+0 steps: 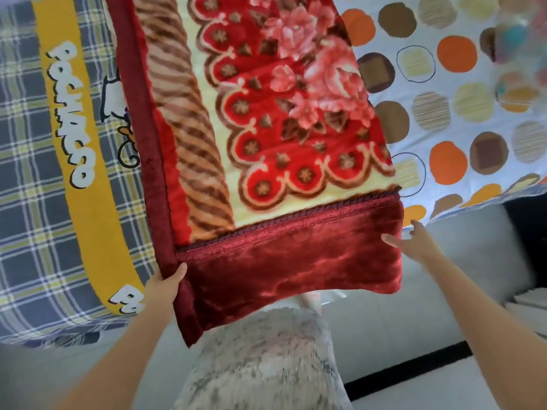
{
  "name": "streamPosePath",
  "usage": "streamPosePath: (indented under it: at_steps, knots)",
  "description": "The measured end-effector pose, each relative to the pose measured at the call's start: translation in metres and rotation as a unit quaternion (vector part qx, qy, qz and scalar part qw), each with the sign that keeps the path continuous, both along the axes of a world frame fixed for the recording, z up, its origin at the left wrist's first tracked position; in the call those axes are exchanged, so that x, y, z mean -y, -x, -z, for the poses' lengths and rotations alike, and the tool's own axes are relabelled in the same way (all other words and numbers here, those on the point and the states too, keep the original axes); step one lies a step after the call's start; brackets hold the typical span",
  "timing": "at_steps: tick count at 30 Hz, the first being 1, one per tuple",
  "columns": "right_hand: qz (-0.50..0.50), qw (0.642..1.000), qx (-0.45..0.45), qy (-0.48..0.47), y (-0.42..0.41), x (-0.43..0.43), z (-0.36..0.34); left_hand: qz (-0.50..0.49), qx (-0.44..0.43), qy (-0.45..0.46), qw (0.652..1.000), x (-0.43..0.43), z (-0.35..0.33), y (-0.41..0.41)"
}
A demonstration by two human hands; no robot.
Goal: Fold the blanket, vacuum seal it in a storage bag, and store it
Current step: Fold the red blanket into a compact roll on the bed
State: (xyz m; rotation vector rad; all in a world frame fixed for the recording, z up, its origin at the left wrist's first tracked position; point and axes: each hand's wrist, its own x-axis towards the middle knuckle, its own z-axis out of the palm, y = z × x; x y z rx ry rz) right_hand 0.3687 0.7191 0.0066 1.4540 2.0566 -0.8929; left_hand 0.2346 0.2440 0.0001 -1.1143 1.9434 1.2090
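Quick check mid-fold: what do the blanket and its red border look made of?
The blanket: thick plush fleece, probably synthetic; fuzzy, soft-edged floral print and a bulky folded edge. The border: dark red velvety trim, likely the same sort of fibre; it shows streaky sheen and crushed nap.
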Motion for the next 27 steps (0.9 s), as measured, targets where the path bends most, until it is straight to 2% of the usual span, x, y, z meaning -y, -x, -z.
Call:
streamPosePath:
  at_steps: [3,7,10,12,14,16,17,19,22,27]
  knots:
    - [-0.052,0.998,0.018,0.007,0.001,0.002,0.026,-0.006,-0.032,0.045,0.998,-0.010,0.000,-0.010]
    - [-0.107,0.992,0.021,-0.066,0.003,-0.005,0.032,-0.026,-0.067,0.094,0.993,-0.017,-0.002,-0.021]
    - [-0.096,0.989,-0.006,-0.115,-0.011,-0.041,0.003,-0.050,-0.068,0.057,0.995,-0.016,-0.014,-0.028]
    - [-0.077,0.991,-0.013,-0.110,-0.024,-0.071,-0.014,-0.068,-0.058,0.017,0.996,-0.015,-0.019,-0.031]
    - [-0.048,0.998,-0.008,-0.030,-0.027,-0.076,-0.014,-0.074,-0.050,0.015,0.996,-0.011,-0.017,-0.035]
    - [-0.014,0.994,-0.004,0.105,-0.019,-0.047,-0.002,-0.052,-0.054,0.050,0.996,-0.009,-0.011,-0.038]
    - [-0.017,0.990,-0.011,0.136,-0.014,-0.029,0.007,-0.033,-0.055,0.073,0.995,-0.009,-0.006,-0.039]
    - [-0.060,0.993,-0.021,0.099,-0.010,-0.003,0.033,0.006,-0.059,0.108,0.992,-0.010,0.001,-0.044]
    - [-0.113,0.993,0.000,-0.026,-0.004,0.013,0.039,0.014,-0.072,0.118,0.990,-0.009,0.008,-0.050]
    - [-0.158,0.982,-0.058,-0.081,-0.030,-0.026,-0.001,0.033,-0.048,-0.033,0.998,-0.003,-0.005,-0.061]
